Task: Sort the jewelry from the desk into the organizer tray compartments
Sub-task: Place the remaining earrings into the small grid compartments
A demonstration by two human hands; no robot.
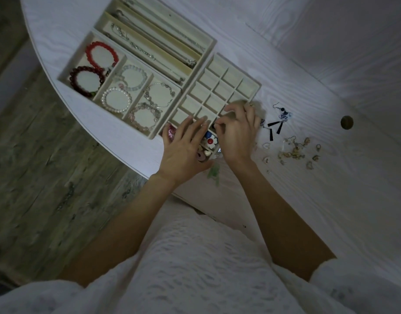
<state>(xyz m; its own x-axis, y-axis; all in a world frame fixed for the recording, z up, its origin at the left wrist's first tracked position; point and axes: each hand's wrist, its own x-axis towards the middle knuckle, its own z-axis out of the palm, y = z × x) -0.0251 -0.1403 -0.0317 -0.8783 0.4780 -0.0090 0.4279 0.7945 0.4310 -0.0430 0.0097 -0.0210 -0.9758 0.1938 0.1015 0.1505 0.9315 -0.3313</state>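
A cream grid tray (pixel 220 87) with small compartments lies on the white desk. My left hand (pixel 183 148) rests on its near end with straight fingers spread over the cells. My right hand (pixel 237 132) hovers over the same end, fingers curled, pinching something small and dark that I cannot make out. Between the hands, near cells hold a white flower earring with a red centre (pixel 210 141) and a small heart piece (pixel 207 152). Loose earrings lie on the desk to the right: black bar drops (pixel 275 126) and a pile of small gold pieces (pixel 294 150).
A bracelet tray (pixel 65 71) at the left holds red, dark, pearl and crystal bracelets. Behind it a necklace tray (pixel 212 41) holds chains. A round hole (pixel 347 122) sits in the desk at right. The desk's curved edge runs down the left above a wood floor.
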